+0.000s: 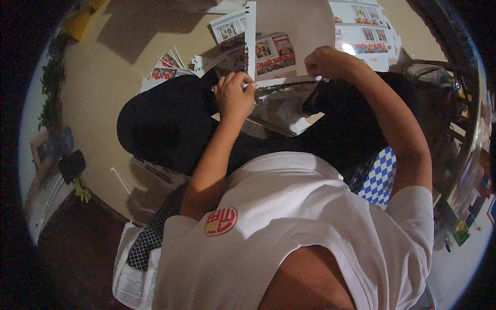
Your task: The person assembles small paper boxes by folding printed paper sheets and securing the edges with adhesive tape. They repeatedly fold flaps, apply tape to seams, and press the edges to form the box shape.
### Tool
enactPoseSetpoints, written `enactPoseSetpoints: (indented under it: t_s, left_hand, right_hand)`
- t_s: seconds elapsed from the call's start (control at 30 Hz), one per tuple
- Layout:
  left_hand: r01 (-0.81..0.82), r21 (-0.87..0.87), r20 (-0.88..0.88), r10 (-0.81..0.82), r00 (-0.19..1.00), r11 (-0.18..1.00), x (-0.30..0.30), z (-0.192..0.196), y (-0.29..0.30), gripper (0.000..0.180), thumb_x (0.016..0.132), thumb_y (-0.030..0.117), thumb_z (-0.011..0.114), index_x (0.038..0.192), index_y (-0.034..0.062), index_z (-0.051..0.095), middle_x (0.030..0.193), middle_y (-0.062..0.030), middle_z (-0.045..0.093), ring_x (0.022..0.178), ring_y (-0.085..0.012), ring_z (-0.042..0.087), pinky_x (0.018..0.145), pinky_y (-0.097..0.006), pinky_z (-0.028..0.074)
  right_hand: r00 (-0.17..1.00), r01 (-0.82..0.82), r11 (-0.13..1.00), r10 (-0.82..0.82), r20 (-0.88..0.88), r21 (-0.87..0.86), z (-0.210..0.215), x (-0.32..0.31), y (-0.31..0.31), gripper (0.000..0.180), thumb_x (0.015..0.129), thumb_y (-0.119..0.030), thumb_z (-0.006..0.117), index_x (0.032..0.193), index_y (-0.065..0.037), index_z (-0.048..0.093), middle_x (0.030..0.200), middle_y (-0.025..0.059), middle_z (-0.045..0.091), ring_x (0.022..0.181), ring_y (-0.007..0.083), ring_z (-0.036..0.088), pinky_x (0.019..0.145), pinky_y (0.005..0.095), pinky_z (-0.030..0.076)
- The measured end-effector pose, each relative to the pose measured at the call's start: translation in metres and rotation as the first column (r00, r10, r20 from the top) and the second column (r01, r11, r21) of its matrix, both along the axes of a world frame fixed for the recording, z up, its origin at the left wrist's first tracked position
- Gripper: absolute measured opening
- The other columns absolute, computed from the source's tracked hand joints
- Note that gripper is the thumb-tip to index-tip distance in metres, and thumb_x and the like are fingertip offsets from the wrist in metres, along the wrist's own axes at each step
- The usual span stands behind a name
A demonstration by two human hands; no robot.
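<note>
In front of me, over my lap, is a printed sheet with pictures of windows and red and yellow flowers. A narrow white strip runs upright along its left side. My left hand is closed at the sheet's lower left corner, thumb and fingertips together just below the strip. At the right side of the sheet my right hand is closed, knuckles up. A small white tip shows beneath it, but what its fingers grip is hidden. Dark pieces and pale scraps lie between my legs, under the sheet's lower edge.
More printed sheets with windows and flowers lie at the far right. Cut flower pieces and thin white offcuts are spread at the left, beyond my knee. A dark chair or rack stands at the right. Blue-and-white checked cloth shows beside my right hip.
</note>
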State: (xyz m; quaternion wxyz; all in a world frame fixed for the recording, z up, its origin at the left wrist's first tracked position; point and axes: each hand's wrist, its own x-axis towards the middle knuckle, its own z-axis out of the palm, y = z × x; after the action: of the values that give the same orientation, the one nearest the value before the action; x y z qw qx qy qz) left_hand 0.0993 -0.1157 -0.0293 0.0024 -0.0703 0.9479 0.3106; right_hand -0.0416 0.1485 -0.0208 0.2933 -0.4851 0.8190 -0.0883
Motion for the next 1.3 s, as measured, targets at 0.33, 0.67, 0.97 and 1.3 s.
enactPoseSetpoints:
  t_s: [0.33,0.67,0.97,1.3]
  left_hand:
    - [0.060,-0.089,-0.149,-0.073,0.986,0.994,-0.008,0.010,0.014,0.020,0.071,0.014,0.073,0.085,0.0130,0.058,0.084,-0.0032,0.055,0.087,-0.0262,0.053,0.079,-0.042,0.038]
    - [0.392,-0.293,-0.311,-0.475,0.823,0.872,0.006,0.008,0.019,0.025,0.077,0.013,0.066,0.101,0.0099,0.068,0.106,-0.0045,0.064,0.107,-0.0253,0.056,0.089,-0.041,0.044]
    - [0.337,-0.443,-0.387,-0.517,0.764,0.830,0.003,-0.014,0.011,0.025,0.079,0.010,0.061,0.102,0.0121,0.069,0.112,-0.0020,0.066,0.114,-0.0216,0.057,0.093,-0.037,0.047]
    - [0.360,-0.424,-0.410,-0.530,0.742,0.831,-0.010,-0.007,0.005,0.018,0.078,0.012,0.063,0.095,0.0110,0.070,0.105,-0.0046,0.067,0.109,-0.0213,0.060,0.091,-0.035,0.048]
  right_hand:
    - [0.981,0.192,0.958,-0.186,-0.049,0.214,0.001,0.016,0.001,0.013,0.073,-0.020,0.063,0.080,-0.009,0.061,0.080,0.0078,0.065,0.086,0.0283,0.062,0.079,0.0403,0.045]
    - [0.938,0.231,0.964,-0.185,-0.294,0.131,-0.008,0.026,0.011,0.011,0.073,-0.013,0.057,0.079,-0.006,0.062,0.075,0.0146,0.065,0.075,0.0341,0.064,0.072,0.0453,0.051]
    - [0.823,0.143,0.989,-0.140,-0.551,-0.037,0.010,0.098,-0.015,0.042,0.080,-0.018,0.058,0.117,0.002,0.053,0.091,0.0193,0.065,0.090,0.0332,0.063,0.084,0.0404,0.050]
    - [0.773,0.168,0.944,0.052,-0.632,0.283,0.005,0.104,-0.010,0.042,0.085,-0.023,0.049,0.115,0.007,0.057,0.112,0.0249,0.060,0.120,0.0340,0.049,0.111,0.0524,0.020]
